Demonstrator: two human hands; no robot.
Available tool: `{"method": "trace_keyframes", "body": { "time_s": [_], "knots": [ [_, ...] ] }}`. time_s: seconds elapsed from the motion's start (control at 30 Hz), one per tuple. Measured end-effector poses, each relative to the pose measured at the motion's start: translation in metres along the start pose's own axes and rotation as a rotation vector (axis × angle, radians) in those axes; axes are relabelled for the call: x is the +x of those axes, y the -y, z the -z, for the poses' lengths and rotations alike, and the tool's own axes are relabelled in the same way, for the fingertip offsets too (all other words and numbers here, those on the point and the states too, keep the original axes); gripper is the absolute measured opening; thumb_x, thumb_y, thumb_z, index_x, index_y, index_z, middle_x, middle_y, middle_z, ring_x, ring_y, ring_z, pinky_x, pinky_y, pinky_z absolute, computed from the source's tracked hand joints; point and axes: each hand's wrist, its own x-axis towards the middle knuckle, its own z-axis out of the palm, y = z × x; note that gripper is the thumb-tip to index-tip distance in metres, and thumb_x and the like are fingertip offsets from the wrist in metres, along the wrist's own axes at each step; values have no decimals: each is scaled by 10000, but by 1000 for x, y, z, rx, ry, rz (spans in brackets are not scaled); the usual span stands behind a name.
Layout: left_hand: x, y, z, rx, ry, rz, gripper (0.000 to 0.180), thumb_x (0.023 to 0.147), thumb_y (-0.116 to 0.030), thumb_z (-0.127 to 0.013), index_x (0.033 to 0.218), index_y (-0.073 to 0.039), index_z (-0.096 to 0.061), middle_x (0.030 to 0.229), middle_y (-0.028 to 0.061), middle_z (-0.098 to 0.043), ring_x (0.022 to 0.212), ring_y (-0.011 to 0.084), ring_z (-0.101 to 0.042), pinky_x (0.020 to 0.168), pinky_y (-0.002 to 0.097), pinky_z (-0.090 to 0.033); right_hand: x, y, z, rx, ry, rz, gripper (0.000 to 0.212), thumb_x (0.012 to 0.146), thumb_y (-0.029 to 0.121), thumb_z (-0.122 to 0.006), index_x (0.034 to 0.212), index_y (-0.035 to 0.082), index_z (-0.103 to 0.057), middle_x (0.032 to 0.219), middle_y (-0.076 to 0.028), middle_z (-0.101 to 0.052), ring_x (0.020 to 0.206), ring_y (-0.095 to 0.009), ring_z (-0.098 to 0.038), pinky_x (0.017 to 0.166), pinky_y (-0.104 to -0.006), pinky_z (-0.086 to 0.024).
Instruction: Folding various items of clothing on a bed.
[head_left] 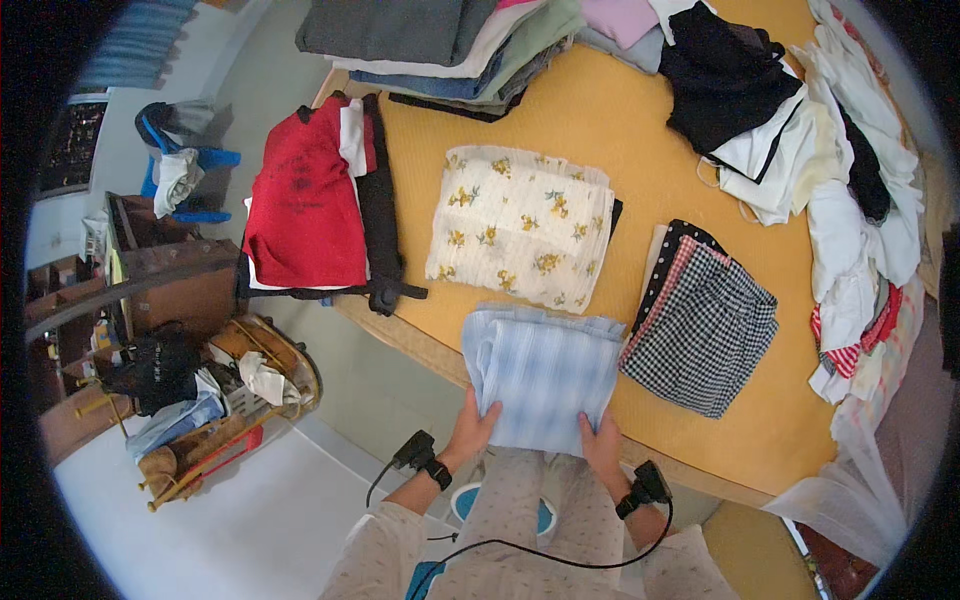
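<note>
At twelve o'clock from the left hand [472, 424] and right hand [602, 446], both clamped on its sides, extends a near-square folded blue cloth [545, 375].

A blue plastic chair [219, 158] bears a crumpled white cloth [178, 182]. Left of the chair is a dark window [76, 145]; above it, a blue curtain [130, 45]. Below the chair stands a wooden frame [160, 463] holding a black bag [158, 372]; far right, sheer white netting [850, 490].

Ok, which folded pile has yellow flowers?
The cream pile, between the red pile and the checked pile, beyond the held blue cloth; only its top shows them.
</note>
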Motion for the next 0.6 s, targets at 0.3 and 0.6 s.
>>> {"method": "trace_keyframes", "body": {
  "time_s": [0.3,0.6],
  "knots": [
    [67,-105,74,500,-348,-273,513,764,-327,-649,1113,23,-511,1091,216,-537,981,312,-532,821,357,-425,50,111,73,-494,279,67,357,790,258,-601,995,-29,-549,923,-218,-605,811,-367,-593,727,-413,-474],
    [227,-221,96,749,-237,-809,430,732,-68,-526,1157,-13,-494,1188,203,-491,1113,356,-448,949,432,-338,229,223,41,-382,-215,746,407,727,78,-584,1117,10,-489,1110,-184,-526,1065,-357,-454,902,-403,-376]
  ]
}}
